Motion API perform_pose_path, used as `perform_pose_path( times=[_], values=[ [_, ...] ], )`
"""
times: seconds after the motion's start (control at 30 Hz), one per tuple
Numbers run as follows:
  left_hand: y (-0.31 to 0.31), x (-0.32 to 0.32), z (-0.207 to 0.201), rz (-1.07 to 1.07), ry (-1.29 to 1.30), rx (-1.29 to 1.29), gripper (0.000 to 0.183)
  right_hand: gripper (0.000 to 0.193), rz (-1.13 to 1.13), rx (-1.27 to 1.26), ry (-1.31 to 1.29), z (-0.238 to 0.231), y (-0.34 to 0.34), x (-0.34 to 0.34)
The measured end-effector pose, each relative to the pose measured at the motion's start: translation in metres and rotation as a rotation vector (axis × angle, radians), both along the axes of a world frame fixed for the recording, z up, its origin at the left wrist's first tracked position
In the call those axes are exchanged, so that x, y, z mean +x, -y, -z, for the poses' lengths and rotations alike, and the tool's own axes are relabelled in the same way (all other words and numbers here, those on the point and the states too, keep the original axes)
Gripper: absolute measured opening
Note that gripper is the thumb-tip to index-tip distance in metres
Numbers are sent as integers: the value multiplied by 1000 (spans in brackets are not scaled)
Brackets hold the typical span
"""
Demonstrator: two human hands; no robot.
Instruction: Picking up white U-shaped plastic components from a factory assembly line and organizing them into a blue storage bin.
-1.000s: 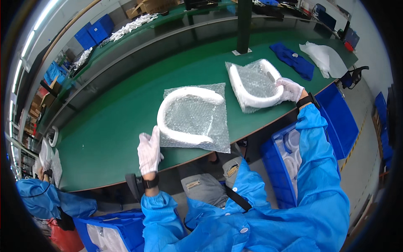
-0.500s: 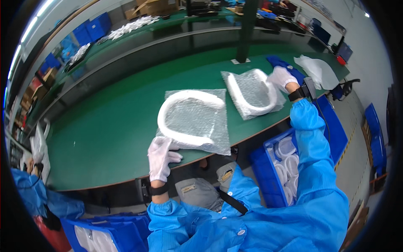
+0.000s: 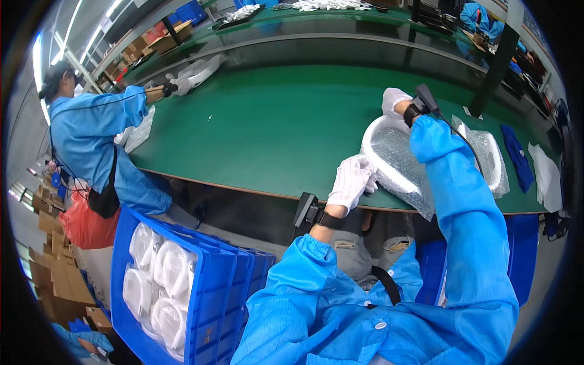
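Observation:
Both my hands wear white gloves and are at a white U-shaped piece (image 3: 378,159) in a clear bubble-wrap bag, lying at the table's near edge. My left hand (image 3: 353,181) is at its lower left side, with fingers bent together on the bag's edge. My right hand (image 3: 395,101) touches the far end of the curve; its fingertips are hidden. A second bagged U-shaped piece (image 3: 496,159) lies to the right, partly behind my right forearm.
The green table (image 3: 274,128) stretches left, where a co-worker in blue (image 3: 91,118) reaches over white packaging. A blue crate (image 3: 188,292) of bagged white parts stands below the table at left. A dark post (image 3: 496,76), blue cloth (image 3: 517,158) and white sheet (image 3: 545,176) are at right.
My view has swung left, bringing the co-worker and the crate into sight. My right hand has left the second bagged piece and come to the far side of the first one.

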State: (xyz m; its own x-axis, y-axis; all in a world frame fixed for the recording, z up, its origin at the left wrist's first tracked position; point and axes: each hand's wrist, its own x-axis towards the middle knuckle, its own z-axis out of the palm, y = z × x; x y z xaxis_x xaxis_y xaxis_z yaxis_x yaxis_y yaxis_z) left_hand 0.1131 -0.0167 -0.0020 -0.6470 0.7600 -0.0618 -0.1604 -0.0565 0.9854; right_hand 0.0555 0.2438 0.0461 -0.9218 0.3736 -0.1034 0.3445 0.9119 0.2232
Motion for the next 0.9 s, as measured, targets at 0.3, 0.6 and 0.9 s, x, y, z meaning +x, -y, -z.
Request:
perform_pose_path(
  times=[0.3, 0.6, 0.9],
  values=[
    [-2, -36, -80, -114, -269, 202, 8, 28, -602, 491, -828, -72, -54, 83],
    [0, -52, -105, -174, -777, 202, 13, 11, 172, -1227, -1209, -112, -12, 165],
    [-12, -61, -84, -250, -769, 335, 18, 25, 15, -717, -1219, -69, -26, 150]
  ],
)
